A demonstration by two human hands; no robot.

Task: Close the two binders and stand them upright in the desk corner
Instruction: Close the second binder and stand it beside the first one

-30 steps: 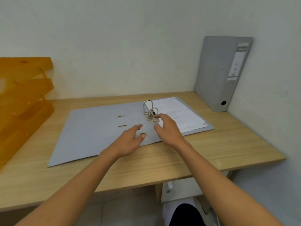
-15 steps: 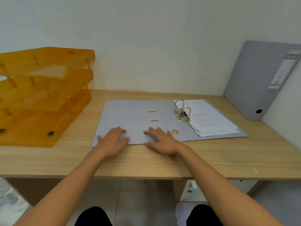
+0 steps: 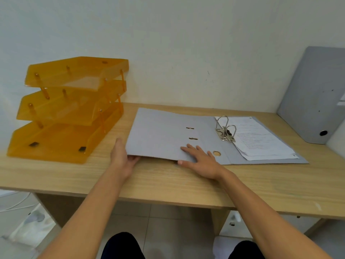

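A grey lever-arch binder [image 3: 164,133] lies open on the wooden desk [image 3: 168,184], with its metal rings [image 3: 225,131] and a stack of printed sheets [image 3: 261,141] on the right half. My left hand [image 3: 122,157] grips the near left corner of the open cover, fingers under it, and that edge is lifted a little off the desk. Near the spine's finger hole, my right hand [image 3: 201,160] rests flat on the cover's front edge. A second grey binder [image 3: 315,98] stands shut and upright in the far right corner against the wall.
An orange three-tier letter tray [image 3: 69,109] stands at the left of the desk, close to the open cover's left edge. White walls bound the desk at the back and at the right. Bare wood runs along the front edge.
My left hand has slid from the top of the cover to its left corner and got its fingers under it; the cover edge has risen slightly. The view has shifted left.
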